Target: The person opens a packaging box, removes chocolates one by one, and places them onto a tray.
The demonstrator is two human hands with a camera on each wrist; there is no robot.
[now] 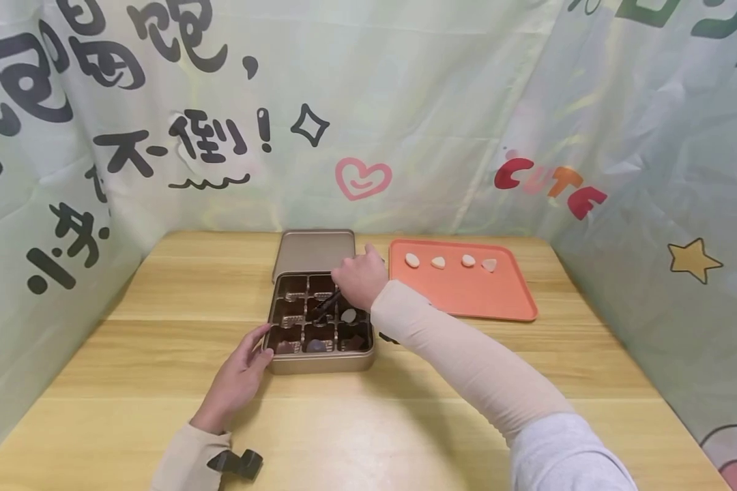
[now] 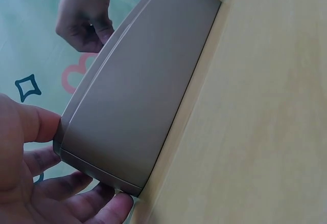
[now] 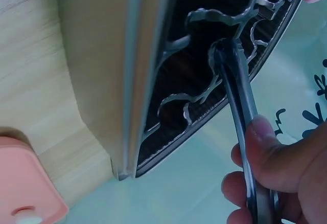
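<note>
Right sleeve (image 1: 568, 447) sits closest to my head camera, reaching in over the table (image 1: 356, 423). Orange tray (image 1: 467, 300) on the far right — I read it as the supply side, so the job isn't finished: four pale pieces (image 1: 412, 260) lie in a row along its far half. Just left of it is the metal box (image 1: 319, 365) with what reads as a three-by-three insert. Four cells look loaded: the near row plus the middle row's right cell. Call it roughly half done; the far right cell is behind a hand, so my count is unsure. Lid (image 1: 316, 252) is off, lying right behind the box.

Left hand (image 1: 239, 372): fingers and thumb curled round the box's near left corner, steadying it I'd guess. Right hand (image 1: 364, 276): fingers wrapped on dark tongs (image 3: 248, 101), tips dipped into what looks like the centre cell. Can't tell whether the tips pinch anything.

Smallest bits, box near row, left to right: dark reddish piece (image 1: 284, 347), bluish piece (image 1: 316, 346), dark brown piece (image 1: 353, 343). Behind that last one — a lone whitish piece (image 1: 349, 315).
</note>
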